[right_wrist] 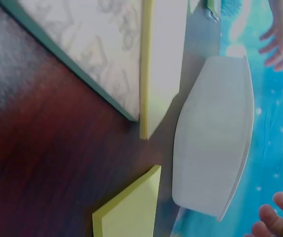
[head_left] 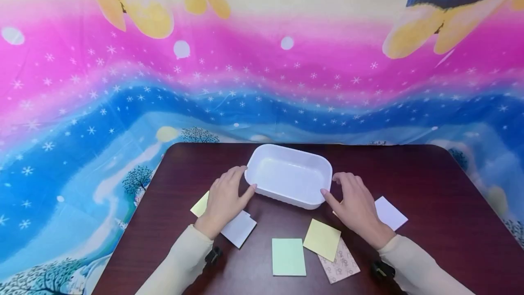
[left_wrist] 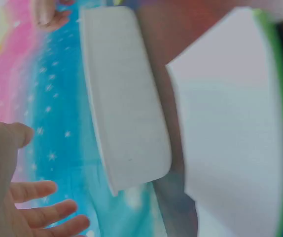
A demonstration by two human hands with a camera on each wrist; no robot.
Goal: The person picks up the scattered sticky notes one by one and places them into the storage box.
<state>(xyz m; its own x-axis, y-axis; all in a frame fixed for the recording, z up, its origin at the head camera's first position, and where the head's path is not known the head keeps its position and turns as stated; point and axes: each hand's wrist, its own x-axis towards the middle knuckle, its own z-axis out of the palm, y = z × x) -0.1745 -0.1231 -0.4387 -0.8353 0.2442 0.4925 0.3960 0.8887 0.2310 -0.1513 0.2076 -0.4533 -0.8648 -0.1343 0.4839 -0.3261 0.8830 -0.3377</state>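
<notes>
A white plastic tub [head_left: 282,198] stands near the far edge of the dark table, its inside bare. My left hand [head_left: 224,201] is at the tub's left end and my right hand [head_left: 356,204] at its right end, thumbs toward the near corners. In the left wrist view, the left hand [left_wrist: 38,212] has its fingers spread, with a gap between them and the tub [left_wrist: 124,98]. Loosely bent fingers of the right hand [right_wrist: 279,217] show beside the tub [right_wrist: 213,138] in the right wrist view. Neither hand holds anything.
Sticky-note pads lie nearer me: green [head_left: 289,257], yellow [head_left: 322,239] overlapping a patterned one [head_left: 340,263], and lilac [head_left: 390,214] by the right wrist. Pale blue [head_left: 239,230] and yellow [head_left: 199,205] pads lie partly behind the left hand. A printed cloth [head_left: 262,72] hangs behind the table.
</notes>
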